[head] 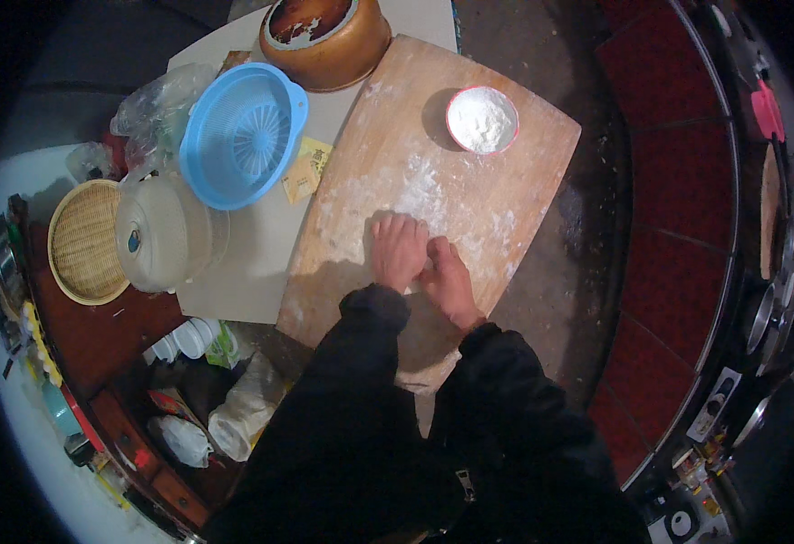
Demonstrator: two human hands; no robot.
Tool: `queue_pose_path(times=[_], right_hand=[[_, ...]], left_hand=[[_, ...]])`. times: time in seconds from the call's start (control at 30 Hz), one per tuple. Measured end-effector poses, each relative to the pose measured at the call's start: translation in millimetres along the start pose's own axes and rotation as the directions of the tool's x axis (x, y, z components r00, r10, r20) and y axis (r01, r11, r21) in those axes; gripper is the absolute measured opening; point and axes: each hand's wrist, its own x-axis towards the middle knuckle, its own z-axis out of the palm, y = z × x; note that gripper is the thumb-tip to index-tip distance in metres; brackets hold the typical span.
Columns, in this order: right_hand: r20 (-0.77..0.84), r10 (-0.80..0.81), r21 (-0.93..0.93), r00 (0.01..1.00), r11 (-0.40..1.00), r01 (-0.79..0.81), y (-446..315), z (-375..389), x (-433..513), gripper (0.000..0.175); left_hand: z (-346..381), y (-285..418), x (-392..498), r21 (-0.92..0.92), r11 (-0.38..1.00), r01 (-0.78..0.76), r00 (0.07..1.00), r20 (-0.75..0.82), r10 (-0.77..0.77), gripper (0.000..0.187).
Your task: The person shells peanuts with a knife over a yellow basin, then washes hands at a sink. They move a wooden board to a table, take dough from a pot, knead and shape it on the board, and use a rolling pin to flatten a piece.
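Observation:
My left hand (399, 250) is palm down low over a floured wooden board (363, 170), with its knuckles up and its fingers pointing away from me. Close against it on the right is my right hand (448, 282), fingers curled inward. A small pale patch shows between the wrists, but the hands cover most of whatever is under them, so I cannot tell what they hold. Loose white flour (421, 187) is smeared on the wood just beyond my fingers. Farther up the board stands a pink-rimmed bowl (450, 129) of white flour.
Left of the board are a blue plastic colander (196, 163), a yellow packet (305, 170), a translucent lidded container (159, 231) and a round woven basket (88, 245). A brown pot (363, 47) stands at the board's far left corner. A red-tiled counter side (682, 177) runs along the right.

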Motion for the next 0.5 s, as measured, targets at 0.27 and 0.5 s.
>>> queue_pose_path(times=[0.27, 0.5], right_hand=[[0.238, 0.027, 0.053, 0.971, 0.998, -0.041, -22.9, -19.6, 0.1, 0.021], [0.254, -0.17, -0.045, 0.952, 0.981, 0.187, -23.0, 0.9, -33.5, 0.02]], left_hand=[[-35.7, 4.8, 2.1, -0.352, 0.584, 0.732, 0.628, 0.681, -0.377, 0.025], [-27.6, -2.0, -56.7, 0.001, 0.989, 0.145, 0.988, 0.062, -0.144, 0.014]])
